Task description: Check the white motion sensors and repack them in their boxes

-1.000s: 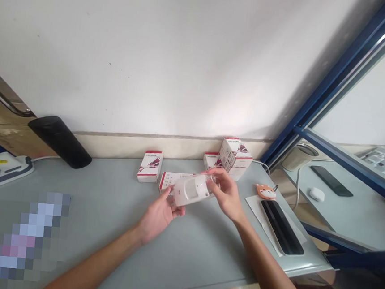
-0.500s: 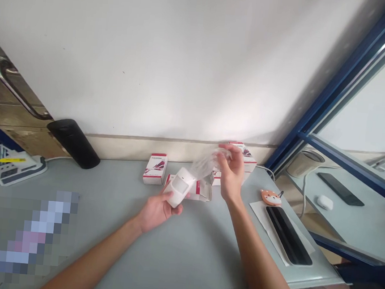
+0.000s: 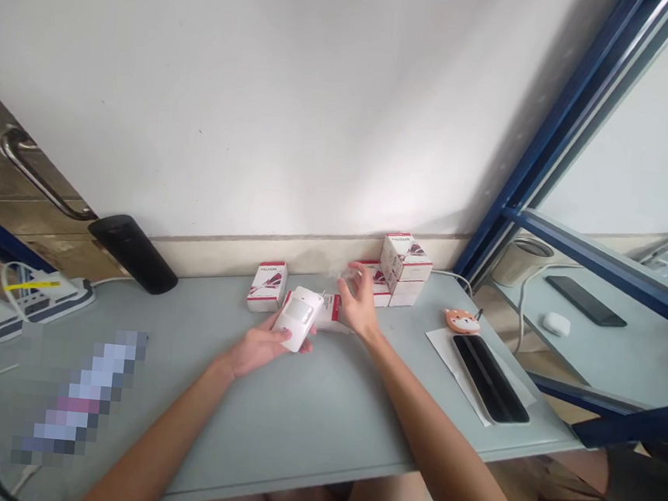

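My left hand (image 3: 261, 348) is closed around the lower part of a white motion sensor (image 3: 296, 329), its thumb on the front face. The sensor is tilted and held above the desk, its window facing me. Beyond it my right hand (image 3: 358, 299) pinches a crumpled clear plastic bag (image 3: 341, 272), which is faint against the wall. Behind the sensor a white and red box (image 3: 329, 306) lies on the desk, partly hidden by the sensor and my right hand.
Another white and red box (image 3: 268, 285) stands to the left, and several more are stacked (image 3: 407, 257) by the wall. At right lie a phone (image 3: 491, 377), a paper sheet (image 3: 442, 350) and an orange animal-faced item (image 3: 462, 320). A black cylinder (image 3: 133, 254) and power strip (image 3: 42, 311) sit left.
The bag has come off the sensor's top and is away from it in my right hand, which moved left. My left hand has turned the sensor more upright.
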Motion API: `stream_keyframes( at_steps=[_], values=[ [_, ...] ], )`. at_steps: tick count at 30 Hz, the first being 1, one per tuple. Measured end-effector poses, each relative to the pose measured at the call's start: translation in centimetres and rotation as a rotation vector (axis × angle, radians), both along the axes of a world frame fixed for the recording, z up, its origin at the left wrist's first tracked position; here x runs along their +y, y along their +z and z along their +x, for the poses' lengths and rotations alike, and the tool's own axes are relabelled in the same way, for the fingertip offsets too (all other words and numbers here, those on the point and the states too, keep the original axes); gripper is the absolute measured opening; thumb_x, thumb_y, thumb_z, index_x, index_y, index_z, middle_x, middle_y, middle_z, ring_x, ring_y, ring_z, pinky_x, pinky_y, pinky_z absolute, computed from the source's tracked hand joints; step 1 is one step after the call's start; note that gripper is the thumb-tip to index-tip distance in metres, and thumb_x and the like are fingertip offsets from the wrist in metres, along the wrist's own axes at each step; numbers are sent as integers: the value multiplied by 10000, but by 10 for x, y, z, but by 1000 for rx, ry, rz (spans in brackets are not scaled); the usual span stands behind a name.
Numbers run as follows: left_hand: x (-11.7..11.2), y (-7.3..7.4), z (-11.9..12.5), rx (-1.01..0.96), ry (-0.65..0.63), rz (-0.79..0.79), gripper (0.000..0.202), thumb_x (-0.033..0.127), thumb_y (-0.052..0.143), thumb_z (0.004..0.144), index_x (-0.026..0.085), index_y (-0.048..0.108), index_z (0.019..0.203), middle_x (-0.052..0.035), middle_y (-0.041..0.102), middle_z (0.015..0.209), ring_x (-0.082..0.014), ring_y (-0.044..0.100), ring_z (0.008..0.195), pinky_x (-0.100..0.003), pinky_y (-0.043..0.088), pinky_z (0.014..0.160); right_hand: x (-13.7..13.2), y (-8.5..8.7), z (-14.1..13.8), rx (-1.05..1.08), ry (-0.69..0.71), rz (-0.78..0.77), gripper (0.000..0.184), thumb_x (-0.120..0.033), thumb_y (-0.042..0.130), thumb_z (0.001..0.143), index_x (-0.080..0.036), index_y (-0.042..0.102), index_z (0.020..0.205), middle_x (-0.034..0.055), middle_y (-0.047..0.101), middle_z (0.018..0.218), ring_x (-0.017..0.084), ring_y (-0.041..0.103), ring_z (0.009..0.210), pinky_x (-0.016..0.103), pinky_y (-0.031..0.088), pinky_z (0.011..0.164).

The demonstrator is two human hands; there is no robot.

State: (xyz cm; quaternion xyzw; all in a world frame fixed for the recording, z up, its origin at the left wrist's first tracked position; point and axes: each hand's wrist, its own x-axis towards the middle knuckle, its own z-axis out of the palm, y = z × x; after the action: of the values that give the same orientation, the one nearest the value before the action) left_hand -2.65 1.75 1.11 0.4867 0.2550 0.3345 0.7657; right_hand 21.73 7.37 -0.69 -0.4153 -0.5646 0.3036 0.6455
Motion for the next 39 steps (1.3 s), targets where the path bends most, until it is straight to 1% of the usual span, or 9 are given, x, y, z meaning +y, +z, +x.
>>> stream_keyframes(
  at_steps=[4, 8, 11, 14, 20, 26, 31, 35, 39],
  values=[
    [-3, 0, -28, 99, -185, 35, 593, 220, 780, 817, 169, 599, 1380, -132, 739, 1089, -302, 715, 915, -387, 476, 825, 0, 1, -1, -45, 20, 66, 519, -240, 594, 876, -247, 455, 1376, 147, 542, 1446, 239, 610, 1316, 470, 483, 1183],
    [-7, -5, -32, 34, -231, 4, 533, 336, 775, 841, 173, 608, 1321, -122, 717, 1077, -251, 698, 794, -361, 473, 757, -2, 3, 2, -141, 70, 67, 293, -198, 530, 876, -250, 610, 1153, 86, 700, 1238, 242, 673, 1246, 458, 503, 1149],
    [-8, -4, -23, 76, -204, 1, 441, 345, 731, 895, 173, 624, 1288, -130, 709, 1121, -236, 686, 807, -359, 463, 770, -4, 5, 7, -229, 62, 69, 208, -176, 506, 879, -250, 667, 989, 57, 750, 1087, 262, 699, 1183, 457, 517, 1102],
    [-7, 2, -11, 49, -161, -8, 406, 337, 718, 907, 167, 643, 1268, -136, 710, 1125, -235, 677, 814, -368, 452, 783, -6, 6, 10, -319, 38, 85, 235, -145, 488, 873, -247, 686, 948, 56, 743, 1009, 272, 712, 1112, 438, 546, 1017],
    [4, 20, 16, -165, -73, -47, 429, 392, 730, 889, 127, 696, 1225, -137, 713, 1047, -216, 653, 737, -370, 429, 758, -11, 5, 4, -502, -36, 154, 347, -90, 503, 877, -243, 732, 1087, 106, 701, 1139, 281, 675, 1086, 432, 531, 961],
    [16, 4, 23, -304, 61, -95, 395, 387, 730, 918, 183, 704, 1256, -97, 699, 1082, -189, 644, 767, -359, 448, 779, -12, 9, 5, -734, -195, 302, 345, -63, 495, 899, -223, 737, 1085, 114, 687, 1114, 279, 640, 1063, 426, 513, 924],
    [8, -8, 34, -309, 103, -186, 365, 387, 714, 971, 219, 710, 1295, -100, 713, 1227, -228, 690, 937, -398, 484, 918, -17, 12, 4, -847, -116, 132, 197, -203, 554, 974, -255, 716, 1072, 67, 685, 915, 268, 604, 891, 425, 484, 846],
    [2, -8, 42, -356, 156, -240, 490, 400, 684, 1002, 308, 609, 1478, -107, 637, 1487, -253, 692, 1097, -420, 479, 1003, -19, 5, -2, -912, -114, -5, 254, -264, 613, 965, -264, 698, 1204, 101, 676, 1022, 310, 592, 954, 460, 485, 857],
    [0, -13, 41, -306, 116, -219, 522, 357, 682, 1002, 300, 586, 1512, -135, 594, 1556, -292, 690, 1146, -461, 438, 1055, -17, 3, -1, -894, -91, -41, 208, -297, 576, 1013, -270, 736, 1143, 119, 664, 1036, 322, 587, 967, 479, 478, 873]
  ],
)
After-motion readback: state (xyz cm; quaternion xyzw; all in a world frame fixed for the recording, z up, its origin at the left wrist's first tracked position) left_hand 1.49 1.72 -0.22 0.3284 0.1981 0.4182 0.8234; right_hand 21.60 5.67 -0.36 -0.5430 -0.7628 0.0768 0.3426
